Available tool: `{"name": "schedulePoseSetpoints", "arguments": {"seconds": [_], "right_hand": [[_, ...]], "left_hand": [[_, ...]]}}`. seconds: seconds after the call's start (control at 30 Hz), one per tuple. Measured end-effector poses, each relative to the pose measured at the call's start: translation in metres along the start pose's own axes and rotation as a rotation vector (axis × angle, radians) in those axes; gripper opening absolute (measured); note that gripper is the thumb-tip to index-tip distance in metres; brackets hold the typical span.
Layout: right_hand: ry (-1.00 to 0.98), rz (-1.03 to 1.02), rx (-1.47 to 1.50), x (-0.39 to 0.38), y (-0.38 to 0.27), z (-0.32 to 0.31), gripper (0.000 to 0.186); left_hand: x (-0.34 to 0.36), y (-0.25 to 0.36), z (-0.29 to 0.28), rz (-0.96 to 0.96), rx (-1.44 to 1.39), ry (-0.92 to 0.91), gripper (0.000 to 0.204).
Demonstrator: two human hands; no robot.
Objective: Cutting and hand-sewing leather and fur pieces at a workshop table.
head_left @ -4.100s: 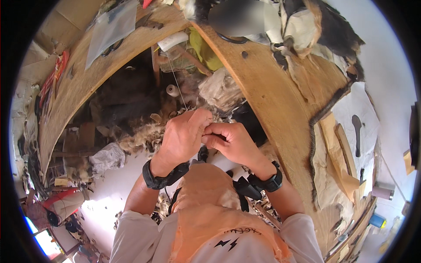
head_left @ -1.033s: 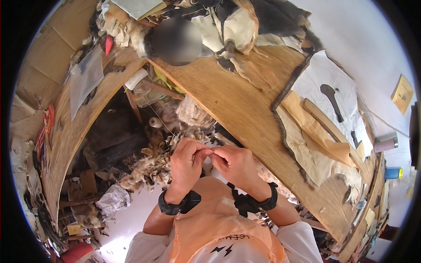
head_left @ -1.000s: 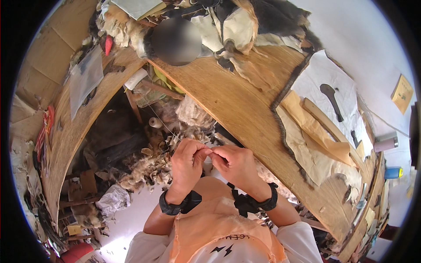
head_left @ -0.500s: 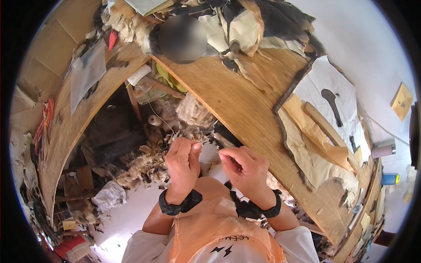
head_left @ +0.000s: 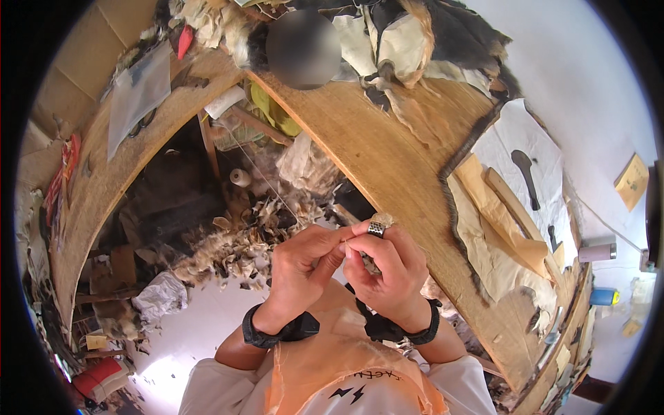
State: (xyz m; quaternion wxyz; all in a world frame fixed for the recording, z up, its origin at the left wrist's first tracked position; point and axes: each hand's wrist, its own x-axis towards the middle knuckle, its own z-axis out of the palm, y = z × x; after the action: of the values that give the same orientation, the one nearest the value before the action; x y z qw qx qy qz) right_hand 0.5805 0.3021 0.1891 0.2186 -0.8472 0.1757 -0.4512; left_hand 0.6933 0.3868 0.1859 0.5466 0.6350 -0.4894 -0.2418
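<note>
Both hands meet just above the lap beside the counter (head_left: 387,145), left hand (head_left: 304,266) pinching a thin thread (head_left: 266,181) against the right hand (head_left: 387,270), whose thimble (head_left: 375,227) finger is curled shut on something too small to tell, stitching apparently under way, unfinished.

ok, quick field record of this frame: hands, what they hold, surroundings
left hand: raised before the chest, fingertips pinched against the right hand's
right hand: fingers pinched; metal thimble on one finger
held item: too small to tell; a thin thread runs up from the hands toward a spool
wrists: black wristbands on both
bench: curved wooden worktop to the right, with paper patterns and fur pelts
floor: pile of fur scraps beyond the hands
</note>
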Motion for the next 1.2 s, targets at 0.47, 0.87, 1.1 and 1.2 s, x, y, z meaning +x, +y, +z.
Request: {"name": "schedulePoseSetpoints", "arguments": {"seconds": [0.47,0.87,1.1,1.2], "right_hand": [[-0.033,-0.024,-0.083,0.002,0.003,-0.001,0.016],[-0.023,-0.012,-0.08,0.003,0.005,-0.008,0.024],[-0.013,-0.002,-0.072,0.002,0.008,-0.009,0.024],[-0.008,-0.006,-0.063,0.001,0.008,-0.009,0.025]], "left_hand": [[0.006,-0.006,0.001,-0.018,-0.09,-0.039,0.028],[0.01,-0.008,0.008,0.018,-0.088,-0.05,0.025],[0.01,-0.008,0.01,-0.033,-0.134,-0.074,0.025],[0.01,-0.008,0.01,-0.048,-0.142,-0.086,0.025]]}}
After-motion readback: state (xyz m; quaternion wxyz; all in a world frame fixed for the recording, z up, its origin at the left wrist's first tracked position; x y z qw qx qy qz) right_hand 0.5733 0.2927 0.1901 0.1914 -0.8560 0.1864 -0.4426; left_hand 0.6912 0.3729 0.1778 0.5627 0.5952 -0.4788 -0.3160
